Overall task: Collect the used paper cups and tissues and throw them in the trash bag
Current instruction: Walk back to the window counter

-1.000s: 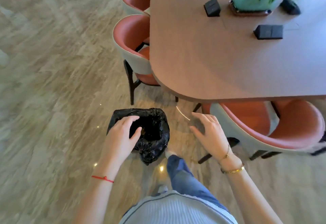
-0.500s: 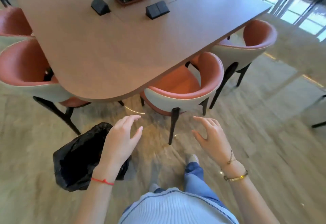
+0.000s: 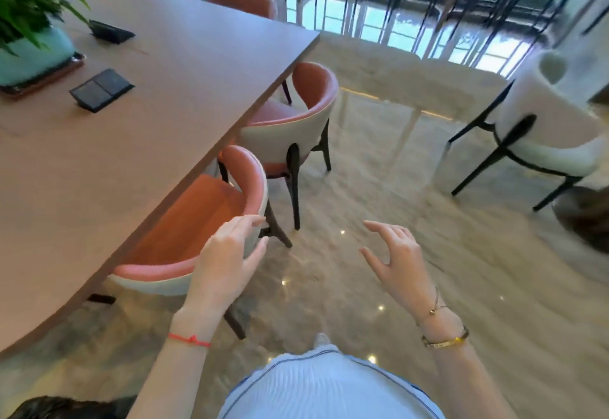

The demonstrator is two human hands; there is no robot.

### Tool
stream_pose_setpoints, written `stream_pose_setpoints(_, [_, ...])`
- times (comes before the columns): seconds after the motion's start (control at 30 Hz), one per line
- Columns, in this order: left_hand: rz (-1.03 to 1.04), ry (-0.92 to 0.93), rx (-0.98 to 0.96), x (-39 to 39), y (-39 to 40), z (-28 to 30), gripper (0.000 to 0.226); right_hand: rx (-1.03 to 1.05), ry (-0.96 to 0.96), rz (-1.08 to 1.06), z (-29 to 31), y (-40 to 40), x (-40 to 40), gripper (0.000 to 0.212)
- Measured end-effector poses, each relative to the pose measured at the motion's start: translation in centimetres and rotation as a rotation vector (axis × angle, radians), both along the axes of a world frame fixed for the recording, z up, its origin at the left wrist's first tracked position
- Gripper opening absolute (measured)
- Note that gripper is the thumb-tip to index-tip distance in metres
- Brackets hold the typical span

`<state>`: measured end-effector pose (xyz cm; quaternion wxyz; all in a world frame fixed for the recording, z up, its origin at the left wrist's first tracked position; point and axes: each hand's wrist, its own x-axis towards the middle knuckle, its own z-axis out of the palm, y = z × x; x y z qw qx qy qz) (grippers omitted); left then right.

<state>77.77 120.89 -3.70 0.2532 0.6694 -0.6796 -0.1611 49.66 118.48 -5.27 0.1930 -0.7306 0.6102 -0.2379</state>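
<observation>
A person stands beside a long wooden table (image 3: 158, 95), both hands raised in front of the body and holding nothing. The left hand (image 3: 224, 263), a red string at its wrist, hovers with relaxed, lightly bent fingers above the back of the nearest coral-and-cream chair (image 3: 197, 220). The right hand (image 3: 398, 263), wearing gold bracelets, is spread wide over the polished stone floor (image 3: 362, 194). The black trash bag (image 3: 62, 408) shows only as a dark edge at the near left corner, on the floor behind the left arm. On the table's left side sit a potted plant (image 3: 29, 22) in a turquoise pot and two black socket boxes (image 3: 100, 88). More coral chairs line the table's right and far edges. A white chair (image 3: 543, 128) with black legs stands at the far right, before tall windows.
</observation>
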Motion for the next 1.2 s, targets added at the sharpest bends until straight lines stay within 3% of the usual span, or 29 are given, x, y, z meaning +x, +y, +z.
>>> stream_pose_setpoints(0.23, [-0.152, 0.029, 0.013, -8.6, -11.8, 0.4, 0.035, -0.003, -0.022, -0.194, 0.6, -7.4, -8.0, 0.039])
stream_pose_setpoints(0.5, [-0.29, 0.028, 0.043, -13.4, -25.3, -0.9, 0.035, 0.019, -0.022, -0.342, -0.8, -16.9, -12.9, 0.037])
stream_pose_setpoints(1.2, [-0.486, -0.007, -0.012, -24.7, -69.3, 0.2, 0.034, -0.023, -0.041, -0.489, -0.5, -57.3, -23.7, 0.038])
